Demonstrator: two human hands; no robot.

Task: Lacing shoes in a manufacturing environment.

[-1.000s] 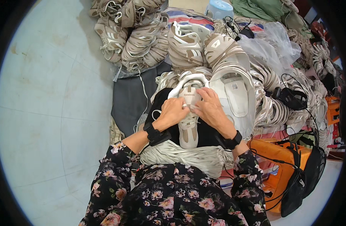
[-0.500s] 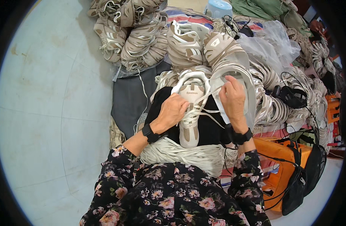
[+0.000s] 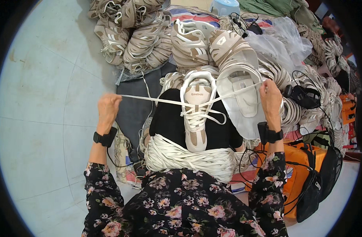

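Midway, shoe (image 3: 196, 129), between left hand (image 3: 108, 108), right hand (image 3: 271, 99)

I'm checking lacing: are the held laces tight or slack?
Tight: the held laces run nearly straight from the shoe to the left hand and right hand.

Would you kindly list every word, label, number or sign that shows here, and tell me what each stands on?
I describe lettering here without copying it.
Shoe between the hands: one readable printed word across the tongue, in brownish letters.
Stacked shoe beyond it: a small dark emblem on a white patch.
White insole: small dark print, too small to read.
Black bag: a pale mark, too small to read.
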